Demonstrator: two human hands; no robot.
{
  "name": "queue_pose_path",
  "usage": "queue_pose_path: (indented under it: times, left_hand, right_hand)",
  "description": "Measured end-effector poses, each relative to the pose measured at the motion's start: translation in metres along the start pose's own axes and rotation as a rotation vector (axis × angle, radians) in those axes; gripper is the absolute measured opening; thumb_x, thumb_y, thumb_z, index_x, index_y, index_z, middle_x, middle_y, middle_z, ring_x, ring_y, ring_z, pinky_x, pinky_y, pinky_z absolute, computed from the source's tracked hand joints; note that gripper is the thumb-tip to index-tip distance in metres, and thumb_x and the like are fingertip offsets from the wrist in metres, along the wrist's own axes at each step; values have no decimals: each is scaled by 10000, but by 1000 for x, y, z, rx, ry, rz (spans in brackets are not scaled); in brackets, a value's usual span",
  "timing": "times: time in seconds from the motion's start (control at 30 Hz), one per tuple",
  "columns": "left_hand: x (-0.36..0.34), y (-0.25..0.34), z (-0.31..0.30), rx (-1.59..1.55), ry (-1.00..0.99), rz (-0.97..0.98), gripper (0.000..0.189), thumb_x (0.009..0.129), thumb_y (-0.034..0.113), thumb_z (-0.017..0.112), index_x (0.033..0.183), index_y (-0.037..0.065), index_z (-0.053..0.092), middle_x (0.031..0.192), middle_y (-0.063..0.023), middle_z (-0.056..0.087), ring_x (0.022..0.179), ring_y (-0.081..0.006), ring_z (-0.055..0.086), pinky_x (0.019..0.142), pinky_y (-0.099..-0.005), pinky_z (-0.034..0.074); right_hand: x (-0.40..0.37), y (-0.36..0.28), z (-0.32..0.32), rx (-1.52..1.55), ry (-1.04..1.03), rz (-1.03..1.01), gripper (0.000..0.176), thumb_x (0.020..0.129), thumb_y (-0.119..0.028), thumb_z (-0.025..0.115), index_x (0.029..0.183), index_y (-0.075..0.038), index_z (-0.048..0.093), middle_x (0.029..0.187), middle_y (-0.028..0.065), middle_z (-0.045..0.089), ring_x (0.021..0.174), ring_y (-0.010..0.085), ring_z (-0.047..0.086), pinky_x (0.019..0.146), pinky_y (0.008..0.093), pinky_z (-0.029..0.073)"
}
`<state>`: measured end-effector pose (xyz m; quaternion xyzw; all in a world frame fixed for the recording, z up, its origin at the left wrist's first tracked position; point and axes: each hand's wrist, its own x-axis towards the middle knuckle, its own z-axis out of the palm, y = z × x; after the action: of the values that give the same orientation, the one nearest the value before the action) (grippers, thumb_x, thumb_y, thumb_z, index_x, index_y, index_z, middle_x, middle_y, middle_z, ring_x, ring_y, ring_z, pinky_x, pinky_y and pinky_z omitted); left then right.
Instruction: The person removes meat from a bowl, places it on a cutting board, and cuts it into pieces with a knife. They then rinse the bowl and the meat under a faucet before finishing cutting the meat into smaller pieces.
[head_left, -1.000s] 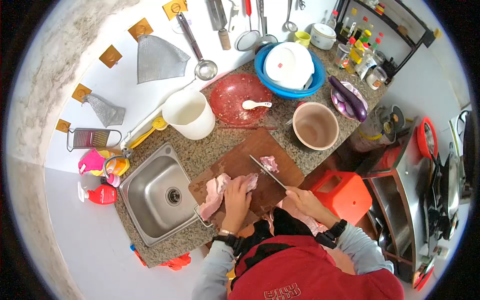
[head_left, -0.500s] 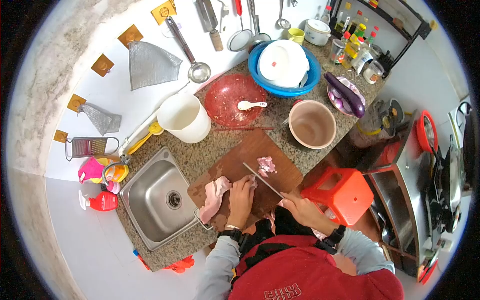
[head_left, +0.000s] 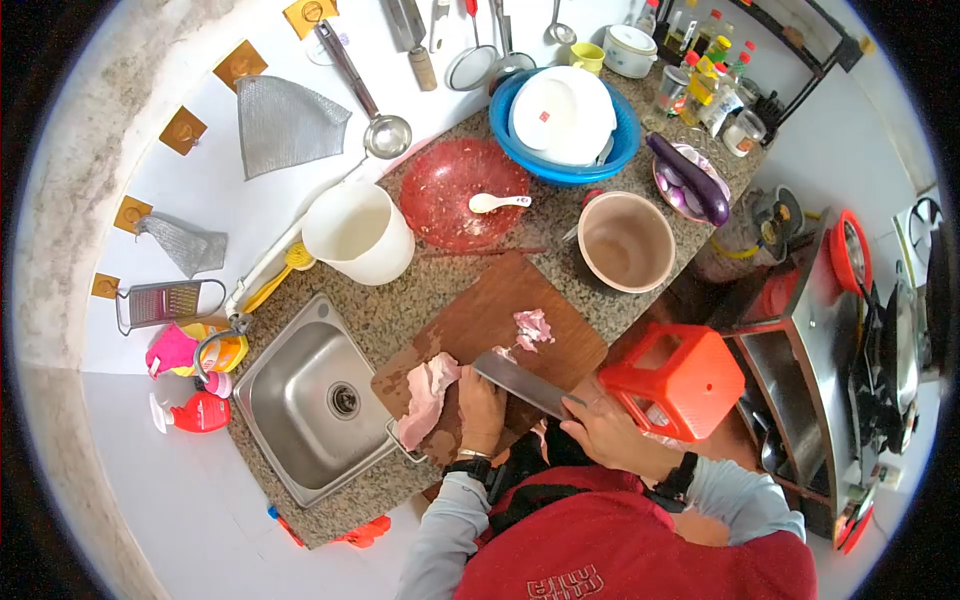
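My right hand (head_left: 608,432) is closed around the handle of a cleaver (head_left: 525,384), whose broad blade slants over the wooden cutting board (head_left: 555,300). My left hand (head_left: 482,412) rests on the board close against the blade, fingers curled. The blade covers its fingertips, so what they hold is hidden. A large slab of raw meat (head_left: 428,395) lies left of that hand. Beyond the blade are cut meat pieces (head_left: 534,328), with a small bit near the blade's edge. Another strip of meat (head_left: 541,438) shows at the board's near edge.
A steel sink (head_left: 290,372) adjoins the board on the left. Behind stand a white bucket (head_left: 358,235), a red lid-like dish (head_left: 465,185) with a spoon, and a blue basin (head_left: 627,140). A beige pot (head_left: 626,243) and eggplant (head_left: 690,178) sit right, above a red stool (head_left: 690,385).
The cleaver has turned from edge-on to showing its broad side, and its tip has shifted left and down toward my left hand. My left hand has drawn slightly nearer to me.
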<state>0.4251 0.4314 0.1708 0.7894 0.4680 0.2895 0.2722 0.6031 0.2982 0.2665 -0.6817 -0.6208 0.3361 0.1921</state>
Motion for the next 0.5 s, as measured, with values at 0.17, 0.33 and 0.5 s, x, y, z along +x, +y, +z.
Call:
queue_pose_path:
  times: [0.17,0.33,0.5]
  left_hand:
    - [6,5,-8,50,12,57,308,763,28,641,1071,7,645,1056,-172,609,1020,-382,549,897,-448,438]
    - [-3,-8,3,-31,42,-27,309,800,49,611,1101,-20,625,1069,-192,603,1011,-407,550,913,-474,425]
    - [-2,-4,-5,111,36,142,278,810,74,615,1074,-14,632,1068,-182,600,1050,-383,531,905,-477,422]
  right_hand:
    - [60,-25,-9,1,-220,120,436,976,-341,478,1303,-54,495,954,317,633,749,480,628,653,564,501]
    - [120,-34,38,23,-16,-60,400,986,-377,428,1222,-68,521,739,266,643,688,477,630,607,561,504]
    - [73,-4,22,-221,-135,-213,406,994,-414,389,1306,-176,494,835,238,670,756,465,642,635,559,513]
